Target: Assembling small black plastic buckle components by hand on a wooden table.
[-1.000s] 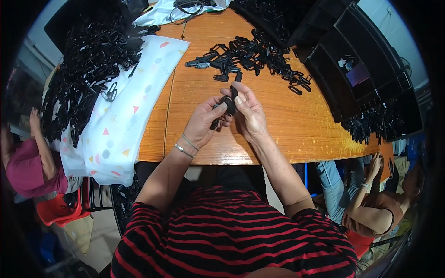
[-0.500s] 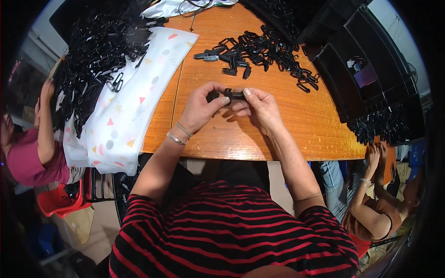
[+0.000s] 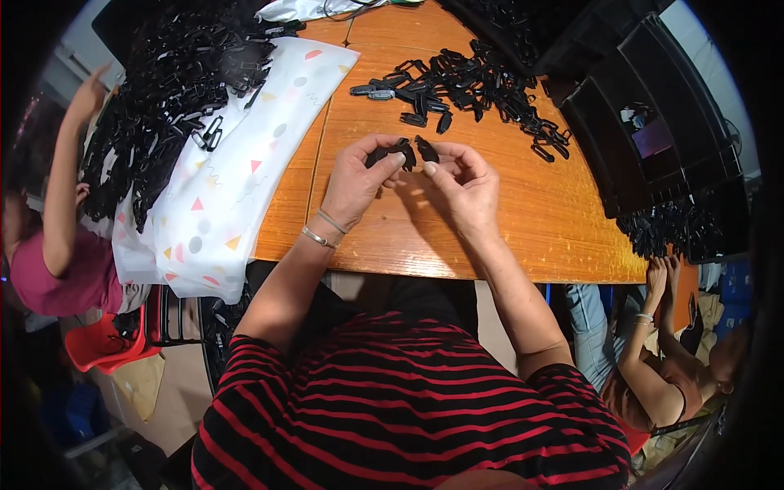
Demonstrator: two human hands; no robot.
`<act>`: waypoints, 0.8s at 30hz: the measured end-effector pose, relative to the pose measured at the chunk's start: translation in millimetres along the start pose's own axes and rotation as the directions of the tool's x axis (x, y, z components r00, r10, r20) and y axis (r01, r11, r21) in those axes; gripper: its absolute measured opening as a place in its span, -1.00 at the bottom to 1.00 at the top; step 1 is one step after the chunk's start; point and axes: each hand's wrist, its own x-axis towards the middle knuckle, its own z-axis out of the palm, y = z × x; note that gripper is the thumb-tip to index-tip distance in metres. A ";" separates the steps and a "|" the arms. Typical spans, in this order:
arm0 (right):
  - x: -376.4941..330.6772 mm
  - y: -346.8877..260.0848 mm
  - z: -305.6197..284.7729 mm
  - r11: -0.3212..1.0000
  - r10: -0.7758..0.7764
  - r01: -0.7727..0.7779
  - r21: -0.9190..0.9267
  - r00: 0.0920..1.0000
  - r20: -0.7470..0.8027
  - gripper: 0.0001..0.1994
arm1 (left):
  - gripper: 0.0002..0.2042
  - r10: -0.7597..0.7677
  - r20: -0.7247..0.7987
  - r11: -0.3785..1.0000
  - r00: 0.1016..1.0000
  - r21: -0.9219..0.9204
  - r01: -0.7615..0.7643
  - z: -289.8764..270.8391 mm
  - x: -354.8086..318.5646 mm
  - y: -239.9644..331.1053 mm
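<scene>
Above the wooden table, my left hand pinches a small black plastic part between thumb and fingers. A second black piece is held by my right hand, its thumb below and its fingers behind. The two pieces face each other with a narrow gap between them. My fingers cover much of both, so their full shape is hidden. Beyond my hands lies a loose pile of black plastic pieces, several of them long open loops. One greyish piece sits at the pile's left end.
A large heap of black loops covers part of a white patterned sheet on the left. Black bins stand at the right edge, beside more black pieces. One person is at the left, another at the right.
The dark parts between my hands now show as two pieces with a gap; before, they looked joined in a line. My right hand has turned slightly. The left person's arm has risen.
</scene>
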 end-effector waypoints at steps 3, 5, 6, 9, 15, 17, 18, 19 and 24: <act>0.5 -0.7 9.2 0.994 -0.065 0.064 -0.084 0.998 -0.012 -0.76 | -0.74 0.053 -0.001 0.999 0.999 0.013 -0.053 1.5 0.6 0.4; 0.1 -1.2 9.8 0.990 -0.066 0.064 -0.125 0.998 -0.013 -0.78 | -0.74 0.072 -0.012 0.997 0.997 0.039 -0.071 4.6 0.0 2.9; 0.1 -1.3 9.8 0.991 -0.054 0.053 -0.124 0.999 -0.004 -0.79 | -0.74 0.073 -0.011 0.997 0.997 0.038 -0.073 4.7 -0.3 2.9; -3.1 -2.6 12.4 0.982 -0.028 0.030 -0.187 1.000 0.011 -0.82 | -0.76 0.129 0.005 0.988 0.992 0.086 -0.129 2.7 -3.0 2.9; -4.1 19.7 12.0 0.844 -0.261 0.252 -0.473 0.964 0.049 -0.80 | -0.74 0.119 -0.049 0.986 0.992 0.127 -0.112 6.4 -7.9 -13.8; -12.7 21.2 18.4 0.773 -0.319 0.310 -0.553 0.944 0.083 -0.79 | -0.73 0.176 -0.069 0.979 0.982 0.114 -0.168 10.9 -14.5 -19.8; -15.9 21.2 19.2 0.763 -0.286 0.296 -0.575 0.952 0.111 -0.73 | -0.75 0.204 -0.049 0.973 0.978 0.124 -0.197 10.2 -16.5 -21.3; -16.4 21.5 19.9 0.762 -0.288 0.296 -0.575 0.951 0.108 -0.73 | -0.75 0.206 -0.046 0.972 0.978 0.125 -0.199 9.9 -17.9 -19.5; -23.8 14.5 26.5 0.933 -0.003 0.090 -0.348 0.970 0.244 -0.53 | -0.75 0.039 0.063 0.996 0.997 -0.079 -0.034 0.4 -26.0 -13.5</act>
